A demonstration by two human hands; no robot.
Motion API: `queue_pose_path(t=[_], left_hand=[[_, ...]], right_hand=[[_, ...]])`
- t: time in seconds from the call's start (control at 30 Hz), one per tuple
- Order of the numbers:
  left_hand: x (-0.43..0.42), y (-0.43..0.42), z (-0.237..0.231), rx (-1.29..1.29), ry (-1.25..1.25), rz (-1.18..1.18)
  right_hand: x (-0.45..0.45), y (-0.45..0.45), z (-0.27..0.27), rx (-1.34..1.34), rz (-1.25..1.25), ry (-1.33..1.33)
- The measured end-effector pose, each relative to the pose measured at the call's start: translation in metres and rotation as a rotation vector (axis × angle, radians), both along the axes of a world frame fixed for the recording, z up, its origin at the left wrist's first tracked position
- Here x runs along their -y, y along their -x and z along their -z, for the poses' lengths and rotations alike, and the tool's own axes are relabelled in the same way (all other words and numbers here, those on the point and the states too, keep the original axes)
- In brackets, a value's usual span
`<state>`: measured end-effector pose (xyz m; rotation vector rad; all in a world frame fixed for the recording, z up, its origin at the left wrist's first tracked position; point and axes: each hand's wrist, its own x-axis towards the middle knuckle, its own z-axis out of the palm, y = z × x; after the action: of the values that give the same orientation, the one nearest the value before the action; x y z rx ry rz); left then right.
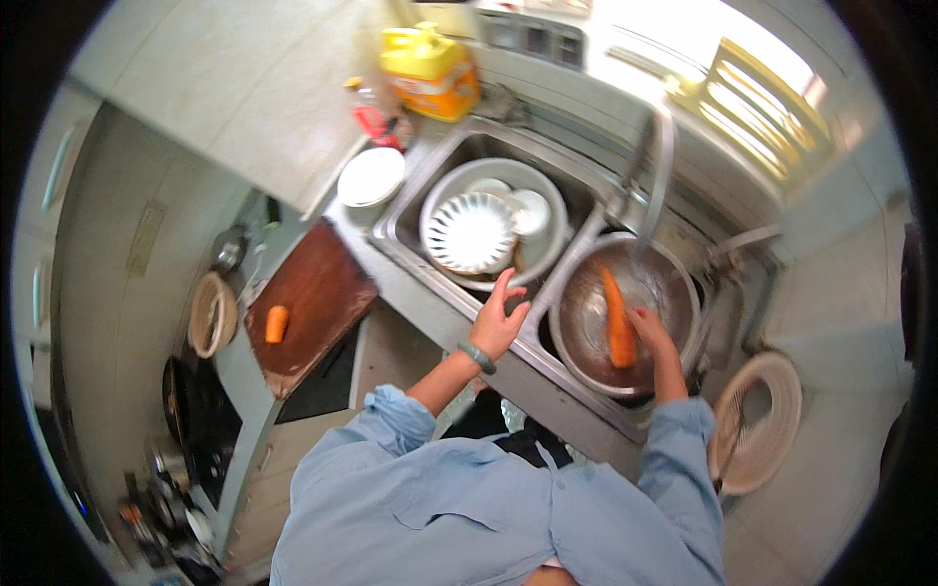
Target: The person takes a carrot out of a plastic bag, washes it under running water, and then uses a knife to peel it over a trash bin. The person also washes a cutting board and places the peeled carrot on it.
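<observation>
My right hand (pixel 654 338) reaches into a round metal basin (pixel 684 286) in the right sink bowl. It is closed at the side of a long orange carrot (pixel 618 322), with some fingers hidden behind it. Water stands in the basin, below the curved faucet (pixel 662 172). Above the sink's front rim, my left hand (pixel 502 316) is empty with its fingers apart, a green bangle at its wrist. Close beyond it, a grey basin (pixel 555 192) in the left sink bowl holds a fluted patterned plate (pixel 473 231) and small white dishes (pixel 529 211).
A carrot piece (pixel 276 324) lies on a brown cutting board (pixel 315 293) at left. White bowls (pixel 371 177) and a yellow jug (pixel 431 72) stand behind the sink's left corner. A woven basket (pixel 758 425) is at right. A black pan (pixel 176 399) is at far left.
</observation>
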<state>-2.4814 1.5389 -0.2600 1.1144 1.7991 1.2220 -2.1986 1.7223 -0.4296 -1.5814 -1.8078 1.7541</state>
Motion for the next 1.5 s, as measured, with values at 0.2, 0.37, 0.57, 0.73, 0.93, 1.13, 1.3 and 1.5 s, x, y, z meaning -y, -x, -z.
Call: queue_pose_path(t=[0.2,0.37,0.57,0.73,0.93,1.13,1.3,1.5], left_hand=[[0.136,0.138,-0.039,-0.331,-0.008,-0.531],[0.258,0.269,-0.022,-1.016,0.398,-0.767],[0.294,0.358,0.006,-0.617,0.930,-0.752],[0.300,0.382,0.014,-0.673,0.976,-0.720],[0.313,0.417,0.031,-0.643,0.739,-0.893],[0.233,0.349,0.009,-0.090,-0.097,-0.511],[0.099,0.188,-0.029,0.608,-0.135,0.041],[-0.027,0.026,-0.027,0.468,-0.053,0.449]], right_hand=[[0.054,0.017,-0.038,-0.110,0.257,-0.389],[0.093,0.036,-0.080,-0.143,0.372,-0.301],[0.114,0.060,-0.071,-0.188,0.327,-0.318],[0.134,0.085,-0.089,-0.098,0.284,-0.319],[0.151,0.077,-0.091,-0.145,0.330,-0.232],[0.171,0.087,-0.138,-0.198,0.388,-0.111],[0.176,0.122,-0.172,-0.374,0.268,0.151],[0.157,0.137,-0.189,-0.600,0.109,0.170]])
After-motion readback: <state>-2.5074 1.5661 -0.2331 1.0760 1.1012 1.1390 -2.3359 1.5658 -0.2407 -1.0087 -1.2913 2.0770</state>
